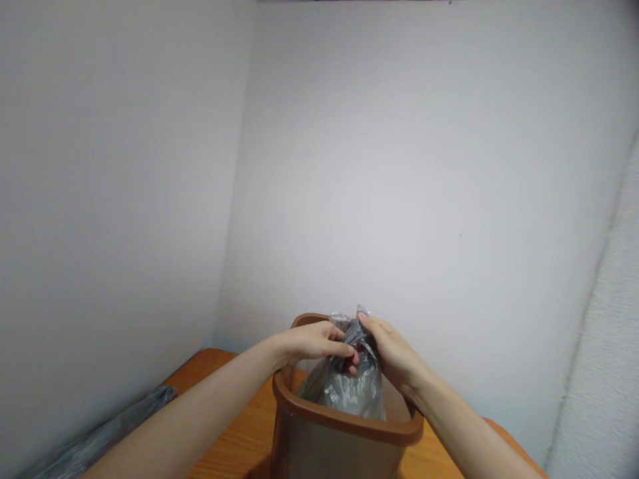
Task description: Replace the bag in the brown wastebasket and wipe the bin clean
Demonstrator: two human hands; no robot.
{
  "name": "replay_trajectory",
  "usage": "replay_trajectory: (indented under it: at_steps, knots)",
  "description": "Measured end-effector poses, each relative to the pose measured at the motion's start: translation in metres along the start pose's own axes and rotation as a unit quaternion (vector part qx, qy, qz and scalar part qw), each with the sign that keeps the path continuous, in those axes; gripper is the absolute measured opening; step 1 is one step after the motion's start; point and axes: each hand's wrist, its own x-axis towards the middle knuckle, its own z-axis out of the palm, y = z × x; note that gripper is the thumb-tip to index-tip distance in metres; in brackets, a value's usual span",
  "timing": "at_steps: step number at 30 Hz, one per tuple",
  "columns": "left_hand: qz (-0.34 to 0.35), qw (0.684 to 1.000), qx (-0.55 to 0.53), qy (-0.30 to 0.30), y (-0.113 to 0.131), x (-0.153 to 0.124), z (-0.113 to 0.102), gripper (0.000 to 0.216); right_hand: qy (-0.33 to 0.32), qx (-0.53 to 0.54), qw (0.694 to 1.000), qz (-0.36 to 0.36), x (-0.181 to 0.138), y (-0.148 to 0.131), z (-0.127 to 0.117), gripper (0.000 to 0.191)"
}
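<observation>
A grey plastic bag (352, 392) sits inside a brown trash bin (344, 426), its gathered top rising above the rim. My left hand (319, 342) reaches over the bin from the left, with thumb and fingers closed around the bunched plastic. From the right, my right hand (392, 349) pinches the bag's top end between thumb and fingers. Some fingertips of both hands are hidden behind the folds. The bag's lower part is out of sight within the bin.
The bin stands on an orange-brown wooden table (234, 432). More grey plastic (124, 419) lies along the table's left side by the wall. White walls (399, 166) meet in a corner behind the table.
</observation>
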Motion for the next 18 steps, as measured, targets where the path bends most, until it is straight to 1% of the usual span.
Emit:
replay_trajectory:
  at_steps: [2, 4, 7, 9, 10, 11, 12, 13, 15, 18]
  knots:
    - [-0.006, 1.0, -0.011, 0.002, -0.002, 0.0, -0.001, 0.036, -0.023, 0.016, 1.0, 0.007, -0.002, -0.001, 0.001, 0.052]
    - [-0.014, 1.0, -0.018, 0.014, -0.004, 0.0, -0.001, 0.036, -0.049, 0.002, 0.999, -0.013, -0.004, -0.003, 0.001, 0.051]
    - [-0.028, 0.998, -0.02, 0.046, -0.008, 0.001, -0.001, 0.032, -0.063, -0.047, 0.994, -0.072, -0.007, -0.009, -0.003, 0.04]
    - [-0.034, 0.997, -0.019, 0.072, -0.011, 0.002, -0.002, 0.026, -0.055, -0.132, 0.982, -0.127, -0.01, -0.017, -0.005, 0.034]
    - [-0.035, 0.996, -0.018, 0.082, -0.012, 0.002, -0.002, 0.024, -0.05, -0.199, 0.966, -0.156, -0.012, -0.02, -0.005, 0.032]
    - [-0.036, 0.995, -0.017, 0.089, -0.014, 0.003, -0.003, 0.022, -0.045, -0.277, 0.942, -0.183, -0.014, -0.024, -0.005, 0.029]
    - [-0.037, 0.995, -0.016, 0.095, -0.015, 0.003, -0.003, 0.021, -0.041, -0.356, 0.911, -0.203, -0.016, -0.027, -0.004, 0.027]
    - [-0.038, 0.994, -0.015, 0.098, -0.015, 0.004, -0.004, 0.021, -0.037, -0.427, 0.878, -0.212, -0.017, -0.029, -0.004, 0.025]
    - [-0.045, 0.994, -0.016, 0.101, -0.015, 0.004, -0.004, 0.025, -0.034, -0.537, 0.815, -0.213, -0.02, -0.031, -0.003, 0.022]
    - [-0.061, 0.993, -0.03, 0.097, -0.009, 0.003, -0.004, 0.027, -0.024, -0.656, 0.722, -0.22, -0.02, -0.029, -0.002, 0.017]
